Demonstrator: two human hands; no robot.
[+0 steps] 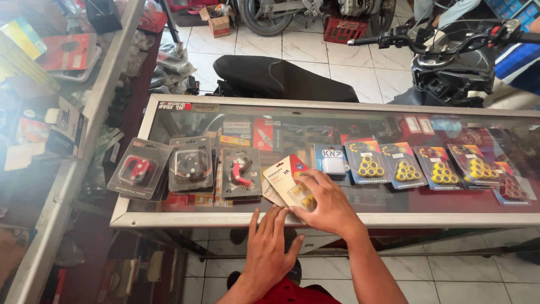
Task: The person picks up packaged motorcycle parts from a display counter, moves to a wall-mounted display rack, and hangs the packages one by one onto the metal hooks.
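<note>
Seen from above: glass-topped table carrying blister packs, a red lever pack at left. Left hand flat on the near edge, fingers spread, holding nothing. Right hand pinching a white-and-red roller pack, tilted on the glass. Best gripped by the card edges, lifted flat, clear of blue roller packs further right.
</note>
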